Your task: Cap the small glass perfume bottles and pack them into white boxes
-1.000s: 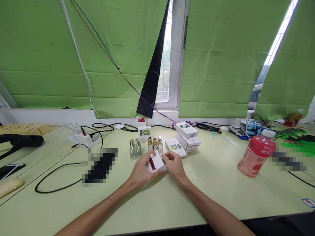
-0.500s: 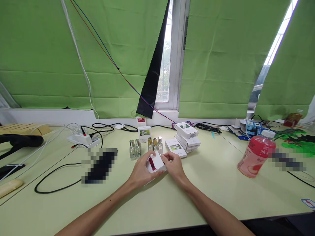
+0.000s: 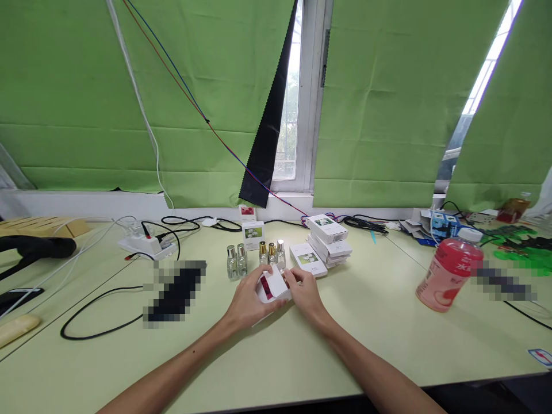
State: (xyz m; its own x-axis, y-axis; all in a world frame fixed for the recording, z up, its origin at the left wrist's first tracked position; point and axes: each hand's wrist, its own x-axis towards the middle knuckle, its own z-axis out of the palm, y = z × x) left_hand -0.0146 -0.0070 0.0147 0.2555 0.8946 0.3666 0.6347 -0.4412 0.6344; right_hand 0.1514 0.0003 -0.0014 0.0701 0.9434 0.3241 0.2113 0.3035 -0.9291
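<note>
A small white box with a dark red picture on it lies in the grip of my left hand, low over the table. My right hand is closed at the box's right edge, its thumb and forefinger pinched by a raised white flap; what they pinch is too small to make out. Just beyond my hands stand two silver-capped glass bottles and three more bottles, two of them gold-capped. Behind these, a white box with a green picture stands upright.
White boxes are stacked right of the bottles, one lying flat. Farther right stands a pink drink bottle. To the left are a blurred dark object, a power strip and cables. Green curtains hang behind.
The fingers of my right hand have shifted slightly at the box's right edge. My left hand and the box have hardly moved.
</note>
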